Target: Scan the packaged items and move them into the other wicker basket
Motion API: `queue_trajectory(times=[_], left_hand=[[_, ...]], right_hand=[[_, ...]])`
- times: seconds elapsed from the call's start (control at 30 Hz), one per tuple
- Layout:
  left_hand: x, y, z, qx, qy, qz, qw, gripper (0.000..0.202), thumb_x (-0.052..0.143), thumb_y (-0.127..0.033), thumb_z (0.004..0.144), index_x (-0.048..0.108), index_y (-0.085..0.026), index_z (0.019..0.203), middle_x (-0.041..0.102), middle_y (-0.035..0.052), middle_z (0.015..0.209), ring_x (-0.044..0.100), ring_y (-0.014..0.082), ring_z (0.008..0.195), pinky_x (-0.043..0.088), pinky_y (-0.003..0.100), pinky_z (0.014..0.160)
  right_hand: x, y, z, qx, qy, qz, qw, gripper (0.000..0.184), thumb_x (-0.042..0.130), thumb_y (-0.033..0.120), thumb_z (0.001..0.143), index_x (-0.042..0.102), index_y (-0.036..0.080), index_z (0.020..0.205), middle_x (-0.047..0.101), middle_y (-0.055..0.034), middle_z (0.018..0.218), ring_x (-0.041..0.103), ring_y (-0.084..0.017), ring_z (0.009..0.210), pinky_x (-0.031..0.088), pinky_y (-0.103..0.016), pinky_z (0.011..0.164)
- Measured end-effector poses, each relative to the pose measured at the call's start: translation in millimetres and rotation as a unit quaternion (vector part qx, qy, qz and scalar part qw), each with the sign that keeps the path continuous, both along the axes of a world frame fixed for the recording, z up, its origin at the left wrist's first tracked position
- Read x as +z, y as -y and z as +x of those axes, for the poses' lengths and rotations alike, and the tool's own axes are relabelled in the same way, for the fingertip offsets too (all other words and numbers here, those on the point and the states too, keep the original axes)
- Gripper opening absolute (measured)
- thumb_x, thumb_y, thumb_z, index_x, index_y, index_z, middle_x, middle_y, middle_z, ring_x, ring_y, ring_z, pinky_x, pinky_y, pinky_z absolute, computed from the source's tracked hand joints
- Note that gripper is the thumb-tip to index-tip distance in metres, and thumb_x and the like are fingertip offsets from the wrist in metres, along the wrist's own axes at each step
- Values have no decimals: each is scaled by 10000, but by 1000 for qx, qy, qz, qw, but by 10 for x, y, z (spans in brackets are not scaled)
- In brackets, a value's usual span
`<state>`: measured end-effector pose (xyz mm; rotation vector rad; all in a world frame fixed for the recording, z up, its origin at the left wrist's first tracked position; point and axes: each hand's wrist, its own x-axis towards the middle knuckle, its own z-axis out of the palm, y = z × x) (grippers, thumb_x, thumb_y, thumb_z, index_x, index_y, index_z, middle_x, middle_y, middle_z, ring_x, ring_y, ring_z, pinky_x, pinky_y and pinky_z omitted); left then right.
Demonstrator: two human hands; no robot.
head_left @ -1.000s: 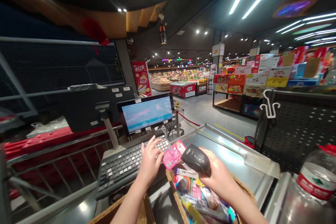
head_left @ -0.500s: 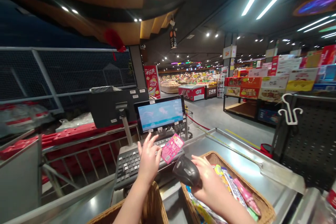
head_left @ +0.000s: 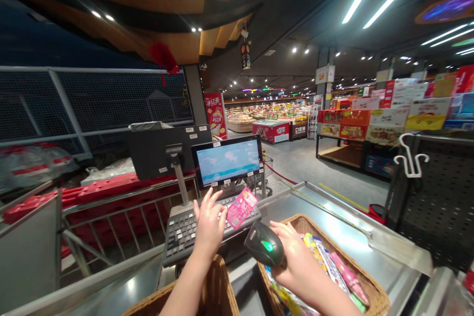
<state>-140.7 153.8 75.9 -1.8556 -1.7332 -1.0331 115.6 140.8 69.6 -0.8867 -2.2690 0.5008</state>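
Observation:
My left hand [head_left: 209, 224] pinches a small pink packet [head_left: 241, 207] and holds it up over the black keyboard [head_left: 192, 229]. My right hand [head_left: 292, 256] grips a black barcode scanner [head_left: 264, 251] with a green light on it, its nose turned toward the packet. Both hands hover above two wicker baskets: one at the lower left [head_left: 218, 289], and one on the right [head_left: 374, 289] filled with several colourful snack packets [head_left: 329, 264]. A small screen [head_left: 227, 160] glowing blue stands just behind the keyboard.
A larger black monitor back [head_left: 163, 150] on a pole stands to the left of the screen. The steel checkout counter [head_left: 333, 212] runs to the right, with a black perforated panel [head_left: 437, 192] and white hook. Metal railings [head_left: 111, 217] and red crates lie left; shop shelves stand beyond.
The view swung right, then settled. A green light now shows on the scanner. My left hand keeps the pink packet raised over the keyboard.

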Motion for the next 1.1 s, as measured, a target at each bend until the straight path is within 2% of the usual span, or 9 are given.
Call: queue_trajectory(times=[0.3,0.43,0.63,0.8,1.1], left_hand=[[-44,107,-102,9,3,-10,1000,225,471,-190,899,627,-209,737,603,107,1350,383,331,1399,146,737,1104],[-69,214,-176,20,11,-22,1000,237,459,-197,904,618,-207,728,601,108,1352,373,329,1405,160,734,1099],[-158,445,-352,45,22,-41,998,246,460,-209,903,616,-210,713,612,102,1340,390,334,1393,159,744,1089],[-322,708,-569,77,20,-56,995,269,443,-199,912,622,-208,712,608,98,1345,392,327,1392,164,737,1091],[-739,1304,-884,131,25,-110,985,261,457,-179,893,631,-203,701,623,113,1326,407,339,1380,171,749,1082]], right_hand=[[27,30,-50,18,-11,-5,1000,531,539,87,571,686,261,1051,665,-65,1175,483,-326,1279,272,-575,1149],[15,45,-115,28,-12,-5,1000,572,553,92,581,672,266,1112,663,-72,1172,473,-325,1290,270,-583,1148],[5,98,-273,52,23,-7,998,607,532,63,557,688,276,1103,654,-69,1180,447,-336,1316,266,-588,1148],[4,186,-421,60,41,-5,997,591,536,74,568,679,250,1113,639,-89,1224,438,-348,1330,267,-587,1148],[-54,346,-684,97,69,-11,993,517,516,79,597,701,258,1045,634,-65,1249,430,-337,1345,243,-589,1164]])
